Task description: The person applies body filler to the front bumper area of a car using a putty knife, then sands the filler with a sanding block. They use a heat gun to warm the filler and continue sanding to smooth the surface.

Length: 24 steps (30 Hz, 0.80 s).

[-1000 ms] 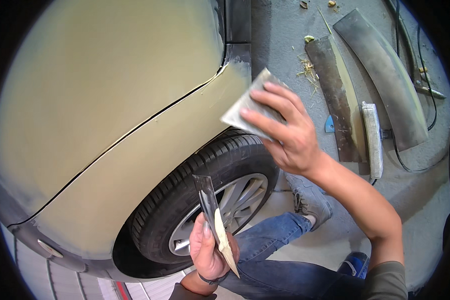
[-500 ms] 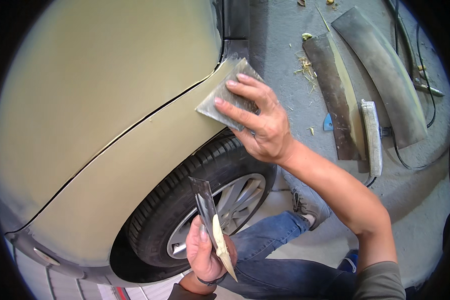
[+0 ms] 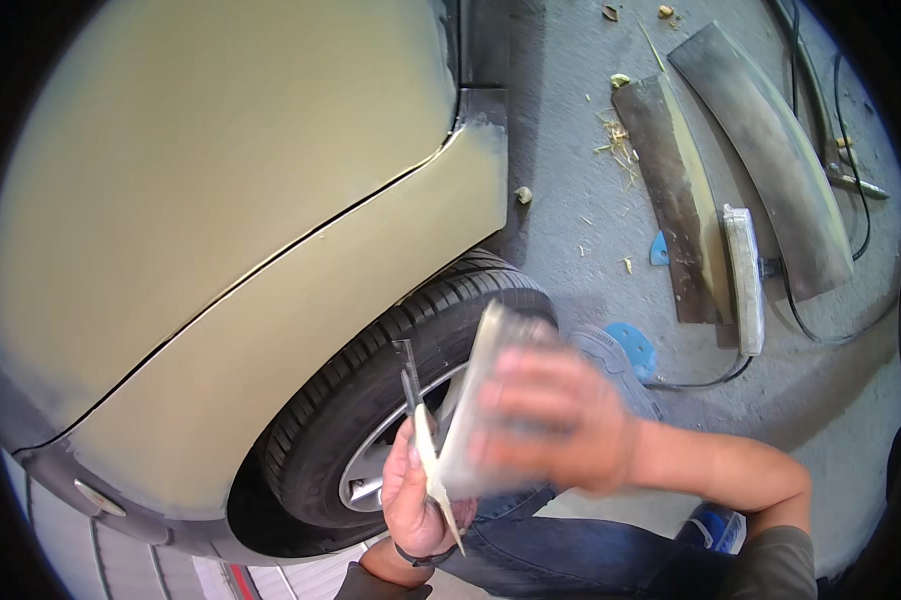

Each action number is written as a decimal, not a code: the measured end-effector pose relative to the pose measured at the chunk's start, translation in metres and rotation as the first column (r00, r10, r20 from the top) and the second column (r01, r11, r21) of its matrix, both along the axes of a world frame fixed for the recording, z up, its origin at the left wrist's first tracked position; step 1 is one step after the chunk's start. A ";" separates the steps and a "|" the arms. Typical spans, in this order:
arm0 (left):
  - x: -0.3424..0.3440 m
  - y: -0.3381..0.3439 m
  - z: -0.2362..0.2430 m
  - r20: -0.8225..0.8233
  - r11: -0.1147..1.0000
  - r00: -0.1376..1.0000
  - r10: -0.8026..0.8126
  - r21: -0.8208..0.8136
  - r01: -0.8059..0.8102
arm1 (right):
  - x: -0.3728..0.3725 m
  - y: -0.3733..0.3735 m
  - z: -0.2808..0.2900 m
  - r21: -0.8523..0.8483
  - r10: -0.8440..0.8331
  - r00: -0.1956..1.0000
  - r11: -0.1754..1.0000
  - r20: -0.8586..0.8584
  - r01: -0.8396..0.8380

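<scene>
My left hand [image 3: 418,505] is closed round a narrow dark putty knife [image 3: 411,378], held upright beside the wheel. A thick ridge of pale cream putty [image 3: 428,445] clings along it. My right hand [image 3: 561,415], smeared by motion, grips a flat greyish spreader [image 3: 478,385], its fingers lying across the face. The spreader's edge is right beside the putty on the knife; whether they touch I cannot tell. To the left spreads a car body panel [image 3: 241,170] coated in beige filler. Below its dark seam a beige fender strip [image 3: 381,245] arches over the tyre [image 3: 361,375].
Two long curved dark panels [image 3: 771,165] lie on the grey floor at the right. A silver bar-shaped tool [image 3: 744,280] with a black cord rests by them. Near my shoe is a blue disc [image 3: 631,348]. Crumbs and shavings [image 3: 621,142] are scattered about.
My right hand has lifted the spreader off the front corner of the fender and brought it down to the putty knife. The left hand has turned the knife more edge-on.
</scene>
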<state>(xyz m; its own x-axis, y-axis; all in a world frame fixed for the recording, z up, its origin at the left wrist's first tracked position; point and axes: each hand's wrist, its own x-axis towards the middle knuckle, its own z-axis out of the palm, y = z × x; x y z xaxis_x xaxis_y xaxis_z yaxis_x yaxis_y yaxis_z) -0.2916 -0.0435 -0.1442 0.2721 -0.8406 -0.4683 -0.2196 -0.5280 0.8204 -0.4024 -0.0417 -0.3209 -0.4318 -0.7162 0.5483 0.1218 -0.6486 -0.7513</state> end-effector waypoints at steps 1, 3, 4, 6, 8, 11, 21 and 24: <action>0.001 -0.001 0.002 -0.234 0.970 0.941 -0.243 -0.071 0.232 | 0.002 -0.007 -0.006 0.227 0.036 0.996 0.972 0.087 -0.055; 0.007 0.000 0.006 -0.164 0.961 0.947 -0.276 -0.055 0.271 | -0.011 -0.018 -0.026 0.372 -0.052 0.969 0.917 -0.243 0.143; 0.012 0.002 0.007 -0.188 0.949 0.930 -0.316 -0.069 0.309 | -0.018 -0.025 -0.033 0.363 -0.133 0.932 0.895 -0.336 0.259; 0.021 0.004 0.008 -0.151 0.968 0.957 -0.249 -0.010 0.251 | -0.030 -0.035 -0.035 0.352 -0.153 0.909 0.887 -0.388 0.299; 0.028 0.007 0.009 -0.153 0.965 0.954 -0.260 0.008 0.264 | -0.036 -0.053 -0.030 0.275 -0.295 0.896 0.878 -0.332 0.391; 0.033 0.010 0.008 -0.213 0.952 0.928 -0.306 -0.041 0.305 | -0.043 -0.079 -0.024 0.143 -0.436 0.845 0.858 -0.308 0.494; 0.038 0.009 0.007 -0.212 0.947 0.924 -0.319 -0.027 0.321 | -0.040 -0.101 -0.015 0.122 -0.443 0.814 0.847 -0.375 0.518; 0.039 0.009 0.007 -0.221 0.946 0.921 -0.320 -0.033 0.321 | -0.040 -0.105 -0.015 0.122 -0.447 0.813 0.845 -0.373 0.521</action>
<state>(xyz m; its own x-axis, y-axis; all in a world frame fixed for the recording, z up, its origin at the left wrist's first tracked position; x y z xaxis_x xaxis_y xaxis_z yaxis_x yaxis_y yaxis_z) -0.2523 -0.0343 -0.1377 -0.1223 -0.8637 -0.4890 -0.1914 -0.4629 0.8655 -0.4428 -0.1465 -0.3364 -0.5815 -0.5727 0.5779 -0.4344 -0.3821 -0.8157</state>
